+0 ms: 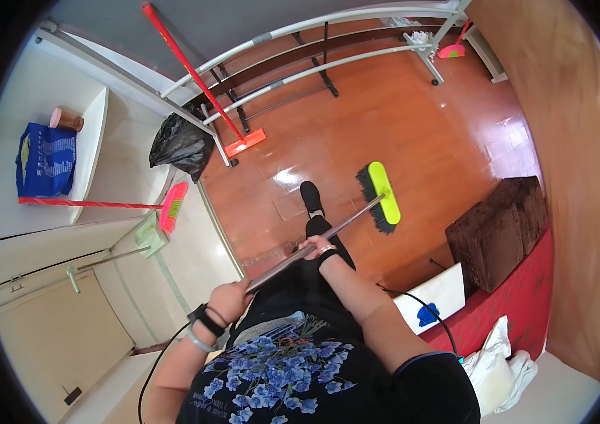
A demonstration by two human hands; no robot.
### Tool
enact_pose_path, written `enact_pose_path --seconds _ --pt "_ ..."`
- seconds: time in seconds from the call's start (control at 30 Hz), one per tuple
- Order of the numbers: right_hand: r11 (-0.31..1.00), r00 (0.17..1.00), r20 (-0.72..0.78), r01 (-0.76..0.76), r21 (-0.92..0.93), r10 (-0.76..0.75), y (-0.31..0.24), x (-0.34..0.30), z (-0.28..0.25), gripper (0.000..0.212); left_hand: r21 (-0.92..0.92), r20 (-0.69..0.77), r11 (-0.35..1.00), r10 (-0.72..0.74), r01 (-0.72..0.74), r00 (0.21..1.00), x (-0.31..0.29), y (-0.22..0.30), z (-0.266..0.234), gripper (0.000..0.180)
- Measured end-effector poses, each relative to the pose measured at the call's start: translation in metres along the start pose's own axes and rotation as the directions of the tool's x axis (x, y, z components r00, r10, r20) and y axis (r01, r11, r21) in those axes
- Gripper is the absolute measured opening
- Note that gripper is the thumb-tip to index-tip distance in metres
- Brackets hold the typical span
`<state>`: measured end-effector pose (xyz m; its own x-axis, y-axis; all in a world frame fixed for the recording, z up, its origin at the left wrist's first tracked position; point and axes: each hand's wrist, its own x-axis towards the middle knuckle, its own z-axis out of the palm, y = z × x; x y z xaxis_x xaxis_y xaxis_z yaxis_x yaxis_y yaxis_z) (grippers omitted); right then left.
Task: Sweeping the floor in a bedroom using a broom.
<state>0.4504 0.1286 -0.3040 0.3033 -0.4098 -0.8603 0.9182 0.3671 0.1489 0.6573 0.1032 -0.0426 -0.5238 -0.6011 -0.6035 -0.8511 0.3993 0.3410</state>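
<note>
A push broom (384, 201) with a lime-green head and dark bristles rests on the reddish-brown floor (300, 134), ahead and to the right of my dark shoe. Its metal handle runs diagonally back across my body. My left hand (230, 300) wraps round the handle near its rear end, by my waist. Farther along the same handle, my right hand (317, 247) is closed round it, with a dark band and a bracelet on the wrist. The bristles touch or nearly touch the floor; I cannot tell which.
A red squeegee (245, 143) leans on the metal-framed board stand (278, 83). Beside it sits a black garbage bag (183, 145). Left stand a pink broom (173, 207) and a green dustpan (150, 237). A brown fuzzy stool (494, 230) and a white board (430, 300) lie right.
</note>
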Motion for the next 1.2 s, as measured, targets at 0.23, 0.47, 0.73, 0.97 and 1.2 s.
enact_pose_path --seconds 0.23,0.47,0.73,0.97,1.2 --pt "0.979 0.949 -0.263 0.196 0.06 -0.174 -0.127 0.015 0.034 0.013 -0.059 -0.117 0.994 0.089 -0.096 0.989 0.129 0.03 -0.027 0.021" --pt "0.98 0.926 -0.346 0.184 0.071 -0.149 -0.214 0.056 0.083 0.008 -0.052 -0.113 0.996 0.073 -0.079 0.991 0.198 0.039 -0.108 0.022" --pt "0.959 0.982 -0.188 -0.063 -0.277 0.011 -0.178 0.056 0.206 0.005 -0.131 -0.154 0.983 -0.148 0.128 0.977 0.178 -0.002 -0.153 0.023" --pt "0.891 0.96 -0.278 -0.156 -0.426 0.036 -0.106 0.118 0.225 0.002 -0.226 -0.2 0.942 -0.294 0.248 0.935 0.115 -0.031 -0.148 0.027" --pt "0.646 0.958 -0.243 -0.282 -0.709 0.152 -0.016 0.135 0.246 0.006 -0.273 -0.162 0.873 -0.455 0.403 0.876 0.052 -0.068 -0.137 0.031"
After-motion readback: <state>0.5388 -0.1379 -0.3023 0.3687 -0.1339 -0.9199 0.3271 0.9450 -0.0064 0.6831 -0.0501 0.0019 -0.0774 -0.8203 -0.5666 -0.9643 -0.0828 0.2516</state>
